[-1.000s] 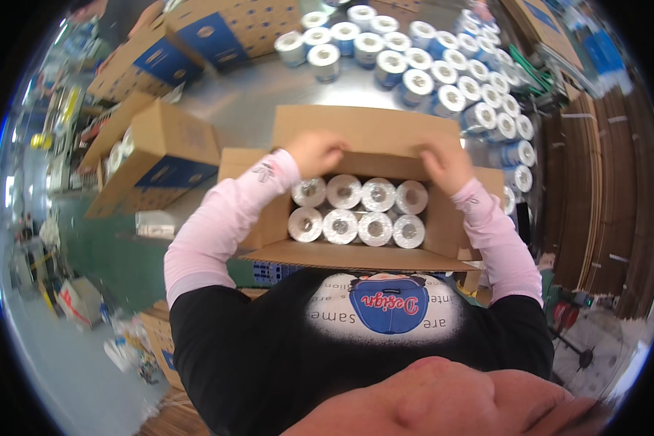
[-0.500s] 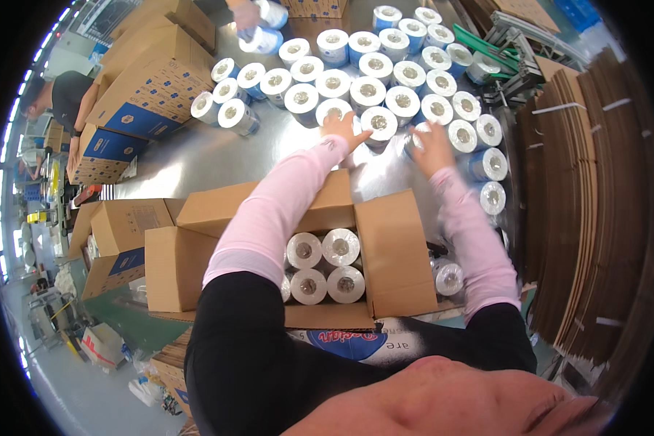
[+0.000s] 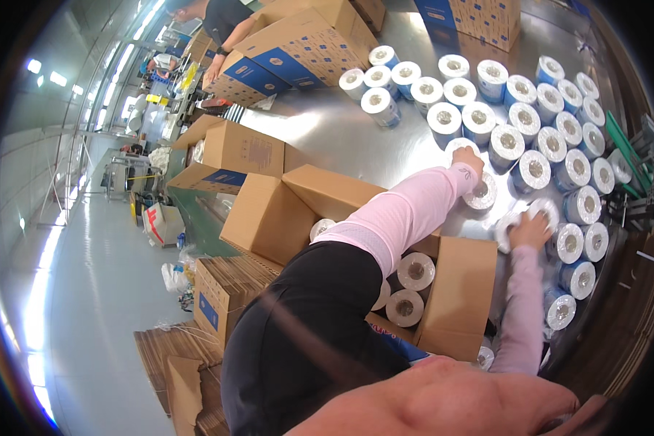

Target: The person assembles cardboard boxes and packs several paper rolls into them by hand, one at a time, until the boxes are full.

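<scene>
White tape rolls (image 3: 534, 171) with blue wrappers and dark cores stand close-packed on end on the shiny metal table (image 3: 327, 131). The left hand (image 3: 469, 161) rests on one roll (image 3: 481, 195) at the near edge of the group; the right hand (image 3: 530, 231) lies spread over another roll (image 3: 541, 211) just beside it. Whether either hand grips cannot be told. The open cardboard box (image 3: 454, 298) below holds more rolls (image 3: 410, 287) on end.
</scene>
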Demonstrator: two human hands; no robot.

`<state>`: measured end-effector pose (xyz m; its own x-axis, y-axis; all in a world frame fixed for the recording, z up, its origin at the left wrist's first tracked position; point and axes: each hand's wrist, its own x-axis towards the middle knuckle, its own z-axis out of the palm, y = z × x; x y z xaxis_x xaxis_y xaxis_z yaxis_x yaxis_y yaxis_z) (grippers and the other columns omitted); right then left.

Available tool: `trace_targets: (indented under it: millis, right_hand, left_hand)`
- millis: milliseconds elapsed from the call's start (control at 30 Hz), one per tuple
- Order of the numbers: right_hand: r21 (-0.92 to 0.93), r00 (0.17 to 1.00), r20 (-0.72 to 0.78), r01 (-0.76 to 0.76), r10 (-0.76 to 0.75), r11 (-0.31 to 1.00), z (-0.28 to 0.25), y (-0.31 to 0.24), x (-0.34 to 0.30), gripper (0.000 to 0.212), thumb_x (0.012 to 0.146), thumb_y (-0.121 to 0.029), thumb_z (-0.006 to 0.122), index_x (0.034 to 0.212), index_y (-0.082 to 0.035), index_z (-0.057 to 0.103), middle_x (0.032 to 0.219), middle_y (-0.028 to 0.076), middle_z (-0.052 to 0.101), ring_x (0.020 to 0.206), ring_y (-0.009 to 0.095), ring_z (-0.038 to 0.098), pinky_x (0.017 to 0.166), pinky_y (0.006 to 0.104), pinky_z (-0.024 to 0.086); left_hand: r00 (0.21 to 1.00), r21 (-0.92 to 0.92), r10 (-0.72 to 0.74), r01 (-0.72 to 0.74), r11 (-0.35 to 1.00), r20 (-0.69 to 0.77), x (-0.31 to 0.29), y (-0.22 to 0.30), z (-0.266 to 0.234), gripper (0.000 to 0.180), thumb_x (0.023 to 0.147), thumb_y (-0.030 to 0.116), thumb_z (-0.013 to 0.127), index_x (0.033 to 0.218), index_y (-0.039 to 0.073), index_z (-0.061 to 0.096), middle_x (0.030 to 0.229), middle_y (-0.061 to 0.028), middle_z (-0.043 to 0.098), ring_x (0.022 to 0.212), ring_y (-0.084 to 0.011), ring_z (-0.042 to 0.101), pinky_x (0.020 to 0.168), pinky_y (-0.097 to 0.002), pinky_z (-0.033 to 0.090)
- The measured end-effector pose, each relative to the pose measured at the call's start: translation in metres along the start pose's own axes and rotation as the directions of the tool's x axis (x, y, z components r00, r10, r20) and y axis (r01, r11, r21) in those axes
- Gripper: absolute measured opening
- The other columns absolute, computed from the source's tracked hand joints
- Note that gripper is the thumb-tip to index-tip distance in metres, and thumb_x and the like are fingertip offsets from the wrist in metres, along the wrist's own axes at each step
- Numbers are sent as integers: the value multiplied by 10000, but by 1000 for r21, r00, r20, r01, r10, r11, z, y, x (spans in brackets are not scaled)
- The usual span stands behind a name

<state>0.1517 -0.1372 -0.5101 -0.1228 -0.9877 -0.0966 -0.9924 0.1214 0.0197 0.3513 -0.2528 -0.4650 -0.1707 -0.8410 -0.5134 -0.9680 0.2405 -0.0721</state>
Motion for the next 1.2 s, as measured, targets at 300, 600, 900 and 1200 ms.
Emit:
trace_targets:
  millis: [300, 600, 900, 1200]
  right_hand:
    - [276, 989, 130, 32, -70, 961, 146, 43, -94, 424, 857, -374, 597, 1181, -101, 615, 1260, 199, 527, 1208, 283, 477, 1029, 426, 341]
    - [984, 963, 52, -3, -266, 181, -181, 13, -86, 403, 809, -342, 655, 1109, -74, 649, 1141, 180, 611, 1116, 298, 560, 988, 406, 404]
    - [289, 386, 169, 860, -907, 420, -268, -321, -236, 490, 671, -467, 661, 976, -84, 673, 901, 172, 608, 862, 371, 586, 786, 457, 472]
    - [650, 554, -285, 712, -782, 267, -206, -274, -230, 378, 764, -129, 611, 1133, -49, 607, 1088, 161, 625, 1029, 352, 569, 913, 440, 448]
  left_hand:
    - [910, -876, -106, -348, 333, -401, -61, -92, -39, 394, 686, 264, 710, 1016, 54, 664, 906, -79, 683, 832, -174, 640, 739, -288, 512]
    - [880, -977, 435, -128, -172, -192, -336, -269, -31, 391, 883, 110, 628, 1250, 5, 544, 1194, -91, 612, 1062, -171, 595, 909, -310, 488]
    - [833, -70, 486, -519, 852, -263, -438, -331, 70, 305, 595, 169, 745, 894, 140, 692, 920, -145, 526, 945, -337, 528, 821, -410, 447]
    - [807, -825, 589, -301, 479, 48, -356, -316, 33, 455, 805, 201, 686, 1225, 52, 590, 1009, -105, 661, 993, -187, 605, 869, -299, 485]
